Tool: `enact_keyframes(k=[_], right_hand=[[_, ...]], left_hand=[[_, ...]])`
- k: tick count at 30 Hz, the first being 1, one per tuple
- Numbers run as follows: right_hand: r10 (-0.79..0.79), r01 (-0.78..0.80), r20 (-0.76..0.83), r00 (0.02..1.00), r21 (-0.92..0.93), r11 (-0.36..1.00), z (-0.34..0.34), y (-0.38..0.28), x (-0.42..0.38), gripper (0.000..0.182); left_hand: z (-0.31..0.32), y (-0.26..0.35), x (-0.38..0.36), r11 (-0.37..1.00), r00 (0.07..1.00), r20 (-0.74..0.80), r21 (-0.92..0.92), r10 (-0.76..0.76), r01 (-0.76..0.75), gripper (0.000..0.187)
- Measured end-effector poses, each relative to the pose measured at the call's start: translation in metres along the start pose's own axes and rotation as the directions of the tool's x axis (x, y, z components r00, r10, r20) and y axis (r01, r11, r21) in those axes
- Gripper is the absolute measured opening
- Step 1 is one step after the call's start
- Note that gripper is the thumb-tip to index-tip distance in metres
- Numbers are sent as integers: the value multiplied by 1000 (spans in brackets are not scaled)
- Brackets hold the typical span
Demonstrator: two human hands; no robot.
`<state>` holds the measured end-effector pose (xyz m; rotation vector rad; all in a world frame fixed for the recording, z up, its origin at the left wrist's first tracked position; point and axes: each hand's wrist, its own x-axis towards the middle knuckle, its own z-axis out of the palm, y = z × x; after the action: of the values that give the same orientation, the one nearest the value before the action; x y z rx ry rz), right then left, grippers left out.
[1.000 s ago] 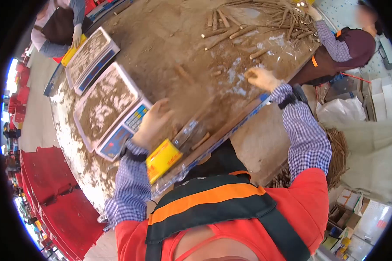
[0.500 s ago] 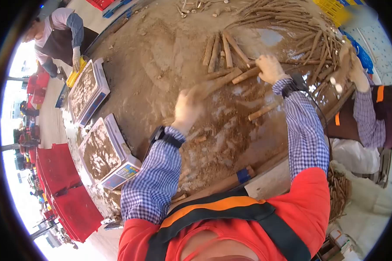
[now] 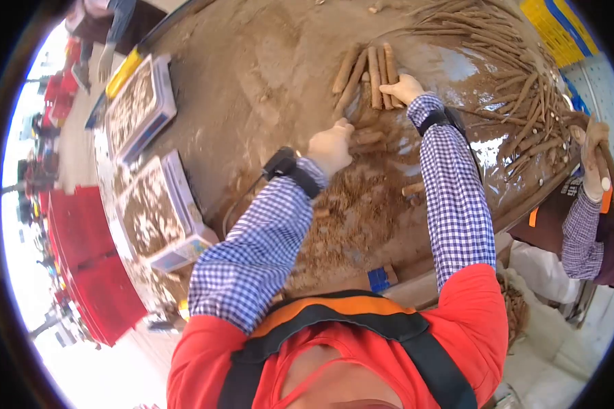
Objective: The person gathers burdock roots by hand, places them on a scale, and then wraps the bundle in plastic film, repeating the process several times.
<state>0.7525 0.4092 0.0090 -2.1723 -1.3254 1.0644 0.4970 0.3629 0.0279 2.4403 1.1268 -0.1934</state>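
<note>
One big muddy counter (image 3: 252, 88) fills the middle. Two other people stand by it: a left worker (image 3: 123, 24) on the far side and a right worker (image 3: 583, 235). One big pile of long sticks (image 3: 488, 34) lies far right, too many to count. Two red bins (image 3: 82, 228) sit left of the counter, and two scales (image 3: 150, 211) with dirty tops stand on its left side. One yellow crate (image 3: 559, 27) is far right. Five short sticks (image 3: 374, 78) lie side by side on the counter, between the scales and the pile. The right hand (image 3: 404, 88) is at the right end of this row, with its thumb across a stick. The left hand (image 3: 331, 146) is just on the near left side of the row. Its fingers are blurry and the right hand's fingers are partly hidden, so I cannot tell if either one grips. The picture's edge cuts off both workers.
</note>
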Motion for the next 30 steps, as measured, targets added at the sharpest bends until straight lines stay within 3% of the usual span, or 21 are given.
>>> enact_keyframes(k=[2, 3, 4, 5, 6, 7, 8, 9, 12, 14, 15, 17, 18, 19, 20, 21, 22, 24, 26, 28, 30], right_hand=[[-12, 12, 2, 1000, -11, 1000, 12, -3, -26, 46], [-33, 30, 13, 999, 183, 983, 29, 7, -31, 33], [9, -64, 139, 990, 398, 915, 38, 7, -46, 31], [-97, 132, -110, 989, 383, 915, 65, 4, -64, 30], [-84, 68, 6, 996, 519, 852, 76, -35, -111, 32], [-155, 112, 21, 988, 595, 796, 95, -72, -152, 31], [-241, 67, 199, 950, 622, 780, 112, -98, -183, 34], [-307, 89, 260, 915, 613, 785, 139, -123, -206, 36], [-507, 248, 323, 799, 592, 767, 248, -188, -235, 34], [-578, 305, 337, 743, 599, 740, 295, -250, -255, 32], [-577, 294, 355, 736, 600, 744, 318, -276, -258, 32], [-587, 294, 374, 719, 601, 743, 352, -318, -268, 32], [-617, 545, 327, 715, 291, 786, 364, -335, -279, 43], [-658, 701, 290, 695, -70, 709, 375, -351, -288, 55], [-697, 730, 269, 665, -430, 531, 386, -363, -295, 67], [-657, 668, 205, 726, -439, 601, 406, -358, -290, 87], [-567, 632, 282, 774, -414, 655, 403, -367, -302, 94], [-599, 619, 221, 770, -490, 614, 415, -363, -308, 96], [-575, 627, 252, 778, -350, 696, 406, -358, -305, 97], [-661, 668, 104, 743, -166, 725, 378, -345, -317, 88], [-720, 720, -13, 694, -19, 694, 353, -314, -307, 58]], left_hand=[[-10, -21, -53, 929, 986, -126, -366, -113, 60, 53], [-20, -29, -82, 648, 985, -52, -759, -167, 70, 43], [-27, -42, -107, 632, 976, -61, -770, -211, 88, 43], [-33, -57, -131, 222, 947, 132, -954, -293, 202, 42], [-36, -71, -154, -232, 907, 317, -938, -277, 257, 42], [-35, -85, -176, -288, 920, 273, -938, -280, 191, 46], [-40, -92, -200, -299, 912, 263, -939, -316, 168, 46], [-51, -97, -223, -318, 903, 202, -945, -378, 79, 46], [-61, -141, -284, -230, 867, -42, -957, -497, -178, 41], [-85, -179, -335, -72, 810, -27, -994, -585, -86, 44], [-85, -203, -352, -34, 786, -102, -987, -609, -154, 45], [-86, -247, -386, 78, 765, -147, -989, -627, -126, 49], [-82, -269, -400, 110, 777, -137, -990, -614, -87, 54], [-69, -296, -399, 584, 628, -348, -784, -695, 212, 62], [-56, -324, -392, 775, 532, -580, -328, -617, 540, 70], [-49, -342, -395, 699, 510, -488, -384, -709, 604, 81], [-46, -346, -402, 695, 514, -474, -401, -715, 597, 81], [-51, -352, -408, 689, 609, -328, -417, -723, 593, 91], [-56, -357, -424, 681, 615, -348, -568, -708, 462, 96], [-79, -334, -459, 405, 540, -280, -905, -794, 127, 97], [-99, -330, -504, 314, 634, -272, -948, -724, -49, 92]])
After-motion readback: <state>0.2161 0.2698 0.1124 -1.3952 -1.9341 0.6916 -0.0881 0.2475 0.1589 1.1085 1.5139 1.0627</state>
